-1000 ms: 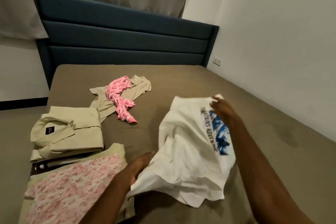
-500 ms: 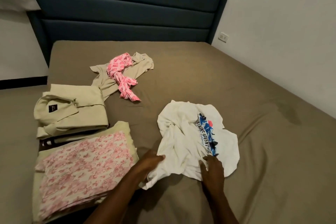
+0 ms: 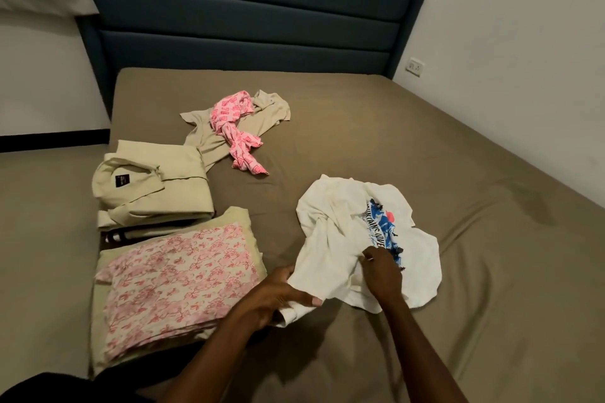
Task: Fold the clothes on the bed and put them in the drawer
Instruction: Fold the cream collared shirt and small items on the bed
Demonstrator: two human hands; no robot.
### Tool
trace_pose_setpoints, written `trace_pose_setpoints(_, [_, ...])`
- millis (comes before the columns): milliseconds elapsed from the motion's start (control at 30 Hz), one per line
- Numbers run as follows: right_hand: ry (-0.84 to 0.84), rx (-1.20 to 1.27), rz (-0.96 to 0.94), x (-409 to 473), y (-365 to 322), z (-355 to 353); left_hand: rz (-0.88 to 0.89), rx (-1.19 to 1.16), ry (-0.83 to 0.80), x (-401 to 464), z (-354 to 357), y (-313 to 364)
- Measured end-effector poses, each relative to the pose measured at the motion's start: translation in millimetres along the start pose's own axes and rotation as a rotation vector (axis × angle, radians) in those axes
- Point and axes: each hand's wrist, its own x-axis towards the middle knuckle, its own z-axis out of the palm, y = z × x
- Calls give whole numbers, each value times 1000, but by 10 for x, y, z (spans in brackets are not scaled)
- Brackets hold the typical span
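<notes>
A crumpled white T-shirt [image 3: 340, 216] with a blue print lies on the brown bed [image 3: 425, 157]. My left hand [image 3: 271, 298] grips its near left corner, thumb over the cloth. My right hand [image 3: 381, 271] pinches the fabric beside the print. At the left lie a folded pink floral garment [image 3: 176, 278] and a folded beige shirt [image 3: 150, 186] with a dark label. Farther back an unfolded beige garment [image 3: 209, 137] is spread out, with a pink patterned cloth [image 3: 235, 127] lying across it.
A dark blue headboard [image 3: 245, 20] stands at the far end. A white wall with a socket [image 3: 414, 66] runs along the right side of the bed. The bed's left edge lies just beyond the folded piles. No drawer is in view.
The white T-shirt came down from the air and now lies on the bed. My right hand moved from its far edge to its near middle. My left hand kept hold of the near corner.
</notes>
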Motion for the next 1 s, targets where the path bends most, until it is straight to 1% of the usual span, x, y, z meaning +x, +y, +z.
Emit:
trace_pose_setpoints(67, [179, 151, 82, 7, -103, -88, 7, 41, 18, -28, -85, -75])
trace_pose_setpoints(100, [246, 168, 95, 17, -129, -157, 4, 71, 44, -33, -133, -117])
trace_pose_setpoints(167, [341, 177, 48, 41, -144, -311, 30, 142, 101, -73, -206, -155])
trace_pose_setpoints(233, [412, 218, -48, 89, -140, -494, 73, 183, 118, -93, -288, -152])
trace_pose_setpoints(367, [508, 437, -91, 236, -171, -839, 227, 149, 35, -146, -378, -53])
trace_pose_setpoints(400, [541, 477, -90, 278, -208, -919, 274, 127, 44, -164, -362, -14])
trace_pose_setpoints(467, [586, 535, -98, 365, -302, -1124, 334, 24, 127, -201, -286, 68])
trace_pose_setpoints(500, [550, 576, -123, 425, -348, -1222, 353, -34, 168, -226, -250, 126])
trace_pose_setpoints(533, [462, 645, -139, 474, -395, -1336, 375, -46, 214, -221, -239, 173])
trace_pose_setpoints(600, [175, 878, -131, 530, -504, -1614, 423, 39, 335, -178, -264, 271])
trace_pose_setpoints(633, [0, 959, -130, 560, -511, -1757, 440, 89, 393, -153, -302, 336])
trace_pose_setpoints(667, [-167, 949, -155, 591, -484, -1888, 455, 124, 436, -128, -349, 408])
trace_pose_setpoints(700, [-318, 841, -208, 612, -457, -2026, 469, 152, 466, -118, -392, 499])
trace_pose_setpoints(733, [-434, 650, -261, 648, -417, -2128, 474, 205, 520, -98, -449, 577])
trace_pose_setpoints(767, [-506, 429, -300, 690, -382, -2216, 481, 293, 571, -65, -517, 675])
trace_pose_setpoints(800, [-510, 232, -323, 726, -345, -2250, 467, 407, 613, -37, -596, 766])
trace_pose_setpoints(833, [-430, 98, -332, 776, -334, -2276, 440, 499, 630, -5, -682, 860])
trace_pose_setpoints(867, [-291, 30, -326, 846, -301, -2302, 384, 571, 617, 17, -757, 959])
trace_pose_setpoints(900, [-142, 33, -301, 892, -275, -2331, 325, 641, 568, 21, -821, 1042])
trace_pose_setpoints(933, [-15, 64, -265, 982, -201, -2362, 285, 722, 479, 7, -851, 1158])
trace_pose_setpoints(967, [69, 90, -241, 1053, -145, -2390, 281, 798, 369, 5, -892, 1257])
trace_pose_setpoints(1000, [112, 113, -222, 1111, -108, -2411, 284, 856, 273, 6, -937, 1353])
